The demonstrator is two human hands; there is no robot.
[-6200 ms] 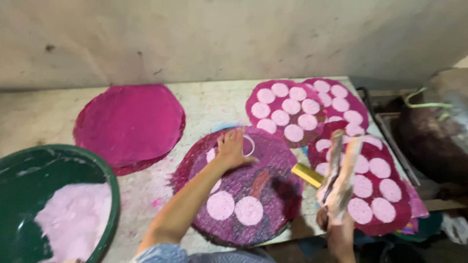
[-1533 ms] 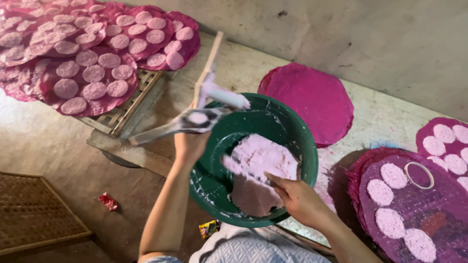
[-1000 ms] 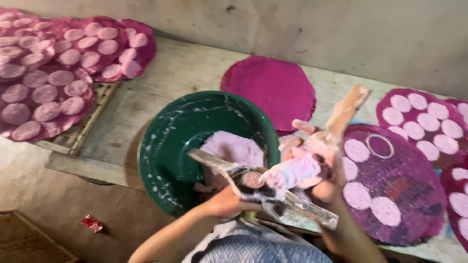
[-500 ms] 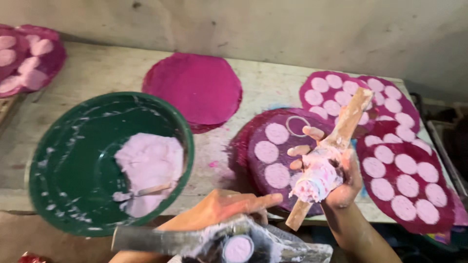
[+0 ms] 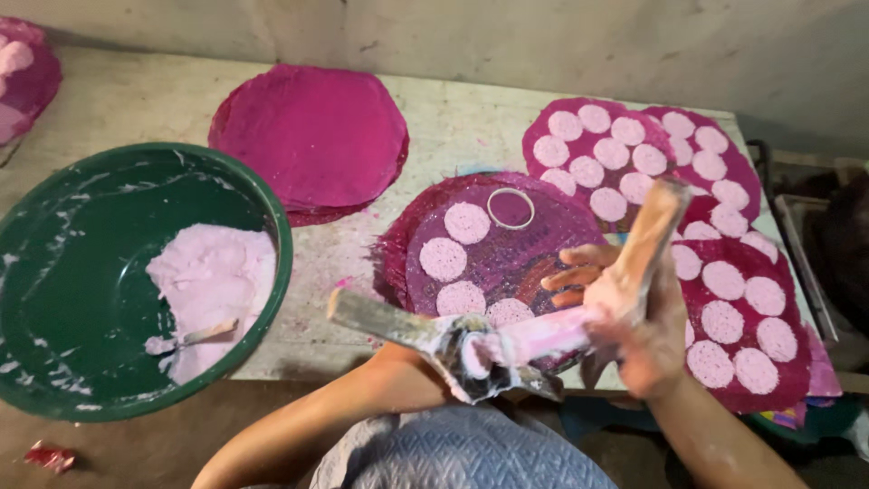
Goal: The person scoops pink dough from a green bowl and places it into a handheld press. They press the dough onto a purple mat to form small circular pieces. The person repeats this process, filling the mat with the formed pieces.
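Right hand (image 5: pixel 634 312) gripping a paste-smeared wooden paddle (image 5: pixel 647 240), left hand (image 5: pixel 462 349) clutching a flat scraper (image 5: pixel 380 317) against it, above the table's (image 5: pixel 453 127) front edge, green basin (image 5: pixel 262 204) at left.

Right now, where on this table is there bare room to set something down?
Bare tabletop shows along the far edge, left of the plain magenta round mat stack, and in the strip between that stack and the disc-covered mats. A narrow gap lies between the green bowl of pink paste and the purple mat with the metal ring. The right side is crowded.
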